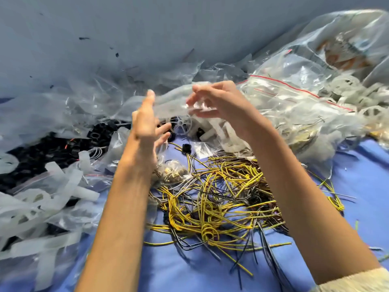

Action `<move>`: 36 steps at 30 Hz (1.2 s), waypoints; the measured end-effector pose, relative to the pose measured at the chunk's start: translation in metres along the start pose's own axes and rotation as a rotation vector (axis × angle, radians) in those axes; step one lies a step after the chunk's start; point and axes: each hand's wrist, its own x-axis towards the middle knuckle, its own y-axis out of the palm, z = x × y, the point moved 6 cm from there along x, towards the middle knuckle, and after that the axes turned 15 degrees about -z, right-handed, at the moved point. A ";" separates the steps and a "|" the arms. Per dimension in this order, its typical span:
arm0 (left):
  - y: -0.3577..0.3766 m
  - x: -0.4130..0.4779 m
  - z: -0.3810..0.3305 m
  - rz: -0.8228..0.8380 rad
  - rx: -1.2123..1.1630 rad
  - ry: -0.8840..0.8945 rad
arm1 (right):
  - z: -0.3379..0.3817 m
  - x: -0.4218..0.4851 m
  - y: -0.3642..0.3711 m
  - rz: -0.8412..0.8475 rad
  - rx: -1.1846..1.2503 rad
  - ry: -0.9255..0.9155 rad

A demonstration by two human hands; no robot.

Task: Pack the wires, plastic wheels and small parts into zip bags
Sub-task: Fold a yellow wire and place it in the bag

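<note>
A clear plastic bag (168, 102) is held up above the table, its long side running left to right between the 2 hands. The right hand (219, 106) is curled, and the film at the bag's right end is pinched by its fingertips. The left hand (145, 125) is held flat with straight fingers, palm turned toward the bag. Nothing is gripped by it, though it cannot be told through the blur whether the film is touched.

The yellow and black wires (214, 199) are heaped on the blue cloth (189, 275), below the hands and nearer the person, between the 2 forearms. The strands are tangled, so no single long axis can be given. 1 white plastic wheel (181, 122) is seen just beneath the bag. Since only the left hand is free, a reach down and back by it is judged the likely next need.
</note>
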 end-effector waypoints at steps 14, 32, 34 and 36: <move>-0.034 -0.027 -0.080 -0.258 0.056 0.869 | 0.003 -0.033 -0.051 0.219 -0.518 0.005; 0.001 -0.078 -0.079 0.478 0.889 1.034 | 0.012 -0.018 -0.015 0.019 0.215 -0.129; 0.003 -0.071 -0.073 0.456 0.851 1.001 | 0.008 -0.018 -0.010 -0.002 0.214 -0.148; 0.006 -0.067 -0.067 0.429 0.837 1.003 | 0.007 -0.017 -0.006 -0.034 0.116 -0.178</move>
